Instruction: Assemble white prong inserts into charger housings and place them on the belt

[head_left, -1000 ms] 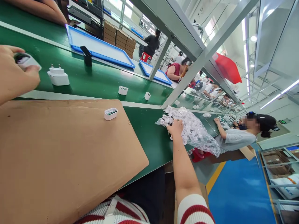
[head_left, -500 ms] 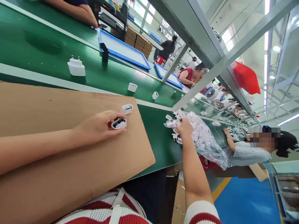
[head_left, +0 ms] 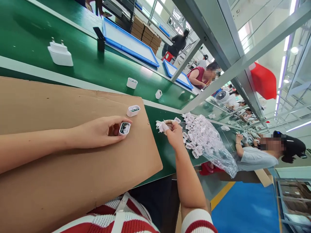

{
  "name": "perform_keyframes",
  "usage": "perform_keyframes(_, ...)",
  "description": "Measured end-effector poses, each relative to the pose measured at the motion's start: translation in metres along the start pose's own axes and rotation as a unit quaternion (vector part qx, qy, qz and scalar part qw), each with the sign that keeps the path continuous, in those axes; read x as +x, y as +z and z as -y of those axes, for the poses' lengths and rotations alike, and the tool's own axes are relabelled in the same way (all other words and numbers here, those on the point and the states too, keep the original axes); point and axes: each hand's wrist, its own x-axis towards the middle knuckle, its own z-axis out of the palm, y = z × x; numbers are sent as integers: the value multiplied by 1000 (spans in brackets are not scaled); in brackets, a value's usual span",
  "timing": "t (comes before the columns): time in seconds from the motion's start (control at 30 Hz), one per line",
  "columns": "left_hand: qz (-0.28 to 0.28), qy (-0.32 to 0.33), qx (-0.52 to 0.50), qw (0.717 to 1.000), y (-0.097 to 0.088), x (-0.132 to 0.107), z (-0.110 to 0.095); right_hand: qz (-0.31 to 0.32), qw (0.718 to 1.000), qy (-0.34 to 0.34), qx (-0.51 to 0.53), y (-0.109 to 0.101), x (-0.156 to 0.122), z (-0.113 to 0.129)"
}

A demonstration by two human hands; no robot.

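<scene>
Right hand (head_left: 175,135) is drawn back from heap of white parts (head_left: 198,131) beside it; white piece (head_left: 160,126) is pinched by right hand. White open-ended housing (head_left: 124,128) is gripped by left hand (head_left: 102,131) over cardboard (head_left: 80,181); second housing (head_left: 133,111) is set just beyond left hand.

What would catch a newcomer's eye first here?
Probably the heap of white parts partly in a clear bag, right of centre on the green bench. Next, the left hand, gripping an open casing over the cardboard, and the right hand, holding white pieces beside the heap.
</scene>
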Motion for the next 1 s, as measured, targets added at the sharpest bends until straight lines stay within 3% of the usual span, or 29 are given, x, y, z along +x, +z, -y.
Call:
perform_keyframes(0.13,15,-60,-24,998,3,2,-1,156,953,119,232,18,-3,7)
perform_keyframes(0.23,16,-57,-50,997,5,0,-5,190,912,180,315,27,-5,9)
perform_keyframes(0.33,31,-16,-54,998,6,-2,-5,195,894,201,350,33,-7,7)
perform_keyframes(0.43,14,-4,-49,999,9,-3,-1,186,900,209,333,38,-10,7)
perform_keyframes(0.63,-32,16,-33,999,19,-2,4,81,953,145,252,51,-15,16)
perform_keyframes(0.9,-20,30,-23,999,10,-6,-11,47,985,26,164,70,-27,46)
perform_keyframes(1.0,-6,33,-28,999,9,-6,-10,79,983,31,163,70,-28,50)
